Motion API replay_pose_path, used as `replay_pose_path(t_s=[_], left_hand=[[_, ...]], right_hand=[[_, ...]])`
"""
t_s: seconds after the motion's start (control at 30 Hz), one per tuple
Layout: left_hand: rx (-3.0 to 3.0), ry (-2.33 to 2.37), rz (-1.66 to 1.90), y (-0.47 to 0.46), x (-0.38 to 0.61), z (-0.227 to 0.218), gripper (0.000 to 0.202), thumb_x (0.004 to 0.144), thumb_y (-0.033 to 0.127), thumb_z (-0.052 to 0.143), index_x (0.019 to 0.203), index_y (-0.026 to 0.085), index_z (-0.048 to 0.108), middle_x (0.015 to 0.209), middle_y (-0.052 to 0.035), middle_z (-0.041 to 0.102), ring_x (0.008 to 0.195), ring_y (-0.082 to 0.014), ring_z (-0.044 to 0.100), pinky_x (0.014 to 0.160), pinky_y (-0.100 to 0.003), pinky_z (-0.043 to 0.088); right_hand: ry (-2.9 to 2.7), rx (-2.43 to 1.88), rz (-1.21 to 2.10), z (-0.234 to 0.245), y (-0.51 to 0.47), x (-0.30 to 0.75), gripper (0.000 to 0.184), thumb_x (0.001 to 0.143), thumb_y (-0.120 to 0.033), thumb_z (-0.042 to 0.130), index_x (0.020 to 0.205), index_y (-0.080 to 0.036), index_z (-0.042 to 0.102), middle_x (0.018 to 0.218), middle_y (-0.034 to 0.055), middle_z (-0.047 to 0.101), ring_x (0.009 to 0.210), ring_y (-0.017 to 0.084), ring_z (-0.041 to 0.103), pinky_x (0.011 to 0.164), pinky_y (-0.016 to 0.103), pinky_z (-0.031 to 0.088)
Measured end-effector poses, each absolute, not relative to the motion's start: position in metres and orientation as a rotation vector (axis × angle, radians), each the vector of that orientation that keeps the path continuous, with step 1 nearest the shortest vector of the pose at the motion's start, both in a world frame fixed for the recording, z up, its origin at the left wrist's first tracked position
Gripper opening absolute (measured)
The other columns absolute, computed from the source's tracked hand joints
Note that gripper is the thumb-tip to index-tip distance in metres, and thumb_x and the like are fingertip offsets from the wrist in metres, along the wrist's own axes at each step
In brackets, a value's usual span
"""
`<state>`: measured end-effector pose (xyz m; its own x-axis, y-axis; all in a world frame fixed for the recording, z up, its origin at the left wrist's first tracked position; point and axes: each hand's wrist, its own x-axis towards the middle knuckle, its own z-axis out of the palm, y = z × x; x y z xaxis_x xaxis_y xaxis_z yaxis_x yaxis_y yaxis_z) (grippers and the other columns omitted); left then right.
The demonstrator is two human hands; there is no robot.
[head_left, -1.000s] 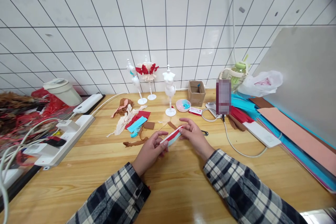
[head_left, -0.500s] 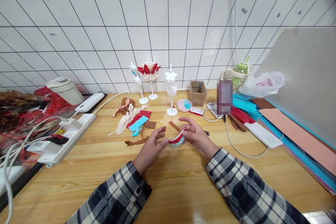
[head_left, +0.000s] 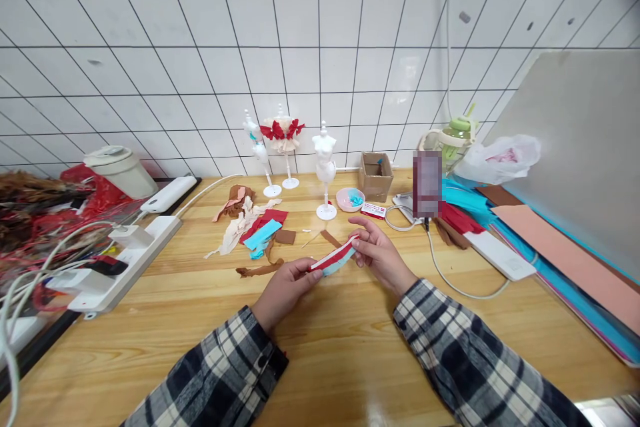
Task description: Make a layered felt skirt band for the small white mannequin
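A short strip (head_left: 336, 258) in white, red and light blue bands, perhaps crepe paper, stretches between my hands above the table. My left hand (head_left: 289, 287) pinches its lower left end between thumb and fingers. At the upper right end, my right hand (head_left: 377, 250) grips it with thumb and forefinger, the other fingers curled. Just behind the strip lie a brown strip (head_left: 331, 238) and a thin stick (head_left: 311, 240). Farther back, a bare white mini dress form (head_left: 325, 170) stands upright.
Two more dress forms stand behind; one wears a cream and red ruffle (head_left: 283, 131). Coloured scraps (head_left: 263, 235) lie left of centre. A pink dish (head_left: 350, 199), cardboard box (head_left: 377, 176) and phone (head_left: 428, 183) stand at the back. A power strip (head_left: 133, 267) with cables borders the left; coloured sheets (head_left: 575, 250) the right.
The strip was curved between my hands and is now drawn straighter, slanting up to the right. My left fingers have closed onto its left end. The view has shifted slightly.
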<state>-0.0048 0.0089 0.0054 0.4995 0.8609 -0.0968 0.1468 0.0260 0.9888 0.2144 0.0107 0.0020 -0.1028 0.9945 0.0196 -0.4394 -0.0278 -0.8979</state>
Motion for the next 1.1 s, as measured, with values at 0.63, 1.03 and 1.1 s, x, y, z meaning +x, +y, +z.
replay_pose_path(t_s=[0.63, 1.03, 1.1], left_hand=[[1.422, 1.094, 0.838, 0.013, -0.004, 0.003, 0.032, 0.08, 0.046, 0.058, 0.072, 0.016, 0.063, 0.068, 0.0008, 0.06, 0.069, -0.0143, 0.053, 0.069, -0.024, 0.04], [1.758, 1.125, 0.778, 0.011, -0.004, 0.003, 0.033, 0.082, 0.045, 0.053, 0.07, 0.016, 0.063, 0.07, -0.0011, 0.06, 0.069, -0.0162, 0.053, 0.066, -0.024, 0.04], [1.875, 1.093, 0.746, 0.008, -0.003, 0.002, 0.032, 0.085, 0.044, 0.051, 0.074, 0.017, 0.065, 0.072, -0.0022, 0.063, 0.071, -0.017, 0.055, 0.068, -0.024, 0.042]], right_hand=[[-1.007, -0.917, 1.393, -0.007, 0.015, 0.216, 0.047, 0.07, -0.027, 0.072, 0.113, -0.026, 0.053, 0.083, -0.004, 0.058, 0.044, 0.003, 0.04, 0.039, 0.016, 0.033], [-1.607, -1.168, 0.581, 0.004, 0.009, 0.214, 0.037, 0.085, -0.038, 0.053, 0.119, -0.024, 0.057, 0.127, 0.0074, 0.055, 0.121, 0.025, 0.044, 0.102, 0.044, 0.035], [-1.875, -1.124, 0.538, 0.009, 0.004, 0.207, 0.032, 0.086, -0.036, 0.054, 0.115, -0.024, 0.06, 0.119, 0.0072, 0.061, 0.117, 0.024, 0.048, 0.105, 0.045, 0.031]])
